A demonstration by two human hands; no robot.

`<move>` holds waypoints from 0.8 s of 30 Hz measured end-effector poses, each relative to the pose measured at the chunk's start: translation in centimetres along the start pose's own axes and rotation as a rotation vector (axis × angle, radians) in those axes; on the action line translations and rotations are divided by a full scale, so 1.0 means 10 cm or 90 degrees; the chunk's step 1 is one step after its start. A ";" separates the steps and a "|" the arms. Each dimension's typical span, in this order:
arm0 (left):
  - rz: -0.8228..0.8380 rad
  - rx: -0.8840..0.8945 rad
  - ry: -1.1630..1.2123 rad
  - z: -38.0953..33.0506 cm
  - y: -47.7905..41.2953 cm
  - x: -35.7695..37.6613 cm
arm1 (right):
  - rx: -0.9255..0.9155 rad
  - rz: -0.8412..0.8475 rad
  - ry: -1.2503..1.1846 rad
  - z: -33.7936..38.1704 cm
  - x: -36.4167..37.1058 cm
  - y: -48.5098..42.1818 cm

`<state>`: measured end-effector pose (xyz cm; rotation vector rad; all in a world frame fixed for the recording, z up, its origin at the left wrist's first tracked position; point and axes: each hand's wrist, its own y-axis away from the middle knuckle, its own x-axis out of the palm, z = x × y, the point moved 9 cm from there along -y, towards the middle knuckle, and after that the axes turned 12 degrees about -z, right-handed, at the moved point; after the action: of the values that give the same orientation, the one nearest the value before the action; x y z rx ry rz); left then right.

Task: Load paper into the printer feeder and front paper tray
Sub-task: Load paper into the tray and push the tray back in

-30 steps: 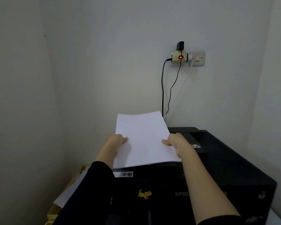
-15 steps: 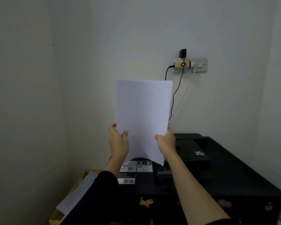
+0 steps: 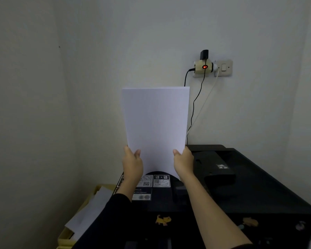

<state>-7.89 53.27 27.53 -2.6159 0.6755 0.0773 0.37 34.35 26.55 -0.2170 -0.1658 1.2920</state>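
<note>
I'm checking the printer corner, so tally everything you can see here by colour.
White: 2, held paper, loose sheet
Black: 2, printer, charger
Yellow: 2, cat stickers
Cream: 2, adapter, switch
Total: 8

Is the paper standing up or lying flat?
Standing up. The paper is upright in front of the wall, with the left hand and right hand gripping its lower sides.

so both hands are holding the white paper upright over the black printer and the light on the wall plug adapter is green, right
Not quite. The light on the wall plug adapter is red, not green; the head view shows it glowing red. The rest holds: the left hand and right hand grip the white paper by its lower edges, upright over the black printer.
</note>
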 end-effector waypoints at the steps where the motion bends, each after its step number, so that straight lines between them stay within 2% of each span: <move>1: -0.001 0.005 -0.003 0.00 -0.01 0.00 | 0.001 0.001 0.004 0.00 0.00 0.00; 4: 0.003 -0.004 0.000 -0.04 -0.01 -0.01 | -0.011 -0.001 0.018 0.04 -0.03 0.00; 8: -0.045 0.017 0.014 -0.27 0.03 -0.13 | -0.051 -0.031 0.022 0.23 -0.20 -0.01; 12: -0.032 0.034 -0.058 -0.53 0.14 -0.16 | -0.077 -0.059 0.074 0.41 -0.50 -0.04; 19: 0.091 -0.017 -0.059 -0.50 0.61 -0.04 | 0.042 -0.076 0.142 0.13 -1.30 0.18; 24: 0.084 -0.046 -0.018 -0.40 1.45 -0.22 | 0.115 -0.081 0.155 -0.24 -1.97 0.59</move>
<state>-16.94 41.18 25.69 -2.6311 0.8499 0.1816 -9.87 16.74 22.71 -0.2042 0.1419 1.1361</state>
